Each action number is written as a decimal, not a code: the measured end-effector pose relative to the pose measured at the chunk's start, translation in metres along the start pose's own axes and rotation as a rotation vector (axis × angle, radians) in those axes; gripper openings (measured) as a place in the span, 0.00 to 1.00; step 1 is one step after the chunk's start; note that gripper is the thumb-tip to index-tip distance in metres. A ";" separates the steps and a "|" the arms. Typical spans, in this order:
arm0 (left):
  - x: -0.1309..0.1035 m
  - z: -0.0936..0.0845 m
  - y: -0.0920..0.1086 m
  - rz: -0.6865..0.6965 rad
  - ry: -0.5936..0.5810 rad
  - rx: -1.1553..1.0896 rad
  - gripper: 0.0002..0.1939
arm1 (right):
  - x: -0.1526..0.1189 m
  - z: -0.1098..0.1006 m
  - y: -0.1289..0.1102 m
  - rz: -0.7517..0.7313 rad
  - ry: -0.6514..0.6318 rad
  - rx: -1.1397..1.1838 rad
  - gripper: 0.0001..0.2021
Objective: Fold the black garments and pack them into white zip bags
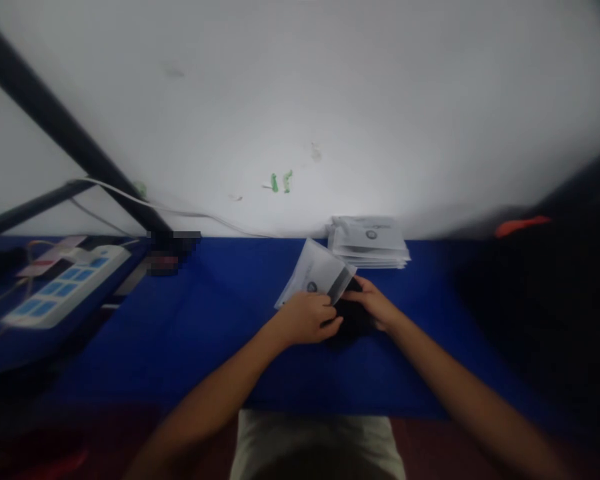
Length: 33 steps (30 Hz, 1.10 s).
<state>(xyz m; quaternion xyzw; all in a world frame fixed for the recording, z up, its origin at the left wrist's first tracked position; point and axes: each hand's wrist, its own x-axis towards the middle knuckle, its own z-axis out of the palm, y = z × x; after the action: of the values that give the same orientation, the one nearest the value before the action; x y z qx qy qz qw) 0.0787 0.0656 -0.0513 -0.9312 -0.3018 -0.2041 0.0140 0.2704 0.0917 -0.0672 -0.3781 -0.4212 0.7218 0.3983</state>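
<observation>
A translucent white plastic bag (316, 272) with a dark round printed mark lies tilted above the blue table, dark material showing through its right end. My left hand (311, 319) is closed at the bag's lower edge, fingers curled and pinching it. With its fingers closed, my right hand (375, 303) grips a soft-looking black item (353, 321) at the bag's open right end. Whether part of that item is inside the bag, I cannot tell. Just behind, a stack of similar filled white bags (370, 237) sits against the wall.
A white power strip (67, 287) with blue sockets and cables lies at the left. A white cable (180, 213) runs along the wall (405, 100) past a dark metal post (55, 110). A large dark mass (545, 320) with an orange piece (523, 225) stands at the right.
</observation>
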 end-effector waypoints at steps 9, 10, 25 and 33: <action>-0.004 -0.022 0.008 -0.319 -0.356 0.124 0.22 | 0.003 0.000 -0.003 -0.050 0.118 0.067 0.22; -0.003 -0.022 0.009 -0.325 -0.367 0.123 0.21 | 0.003 0.000 -0.003 -0.057 0.143 0.065 0.22; 0.001 -0.012 0.027 -0.036 -0.359 0.086 0.07 | 0.007 0.004 0.009 -0.130 0.329 0.118 0.20; -0.001 -0.005 0.024 -0.010 -0.259 0.118 0.06 | -0.002 0.005 0.002 -0.019 0.147 0.173 0.25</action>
<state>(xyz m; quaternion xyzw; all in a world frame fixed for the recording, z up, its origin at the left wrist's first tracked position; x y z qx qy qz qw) 0.0896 0.0443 -0.0444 -0.9458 -0.3172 -0.0640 0.0285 0.2666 0.0876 -0.0665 -0.3902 -0.3305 0.7220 0.4661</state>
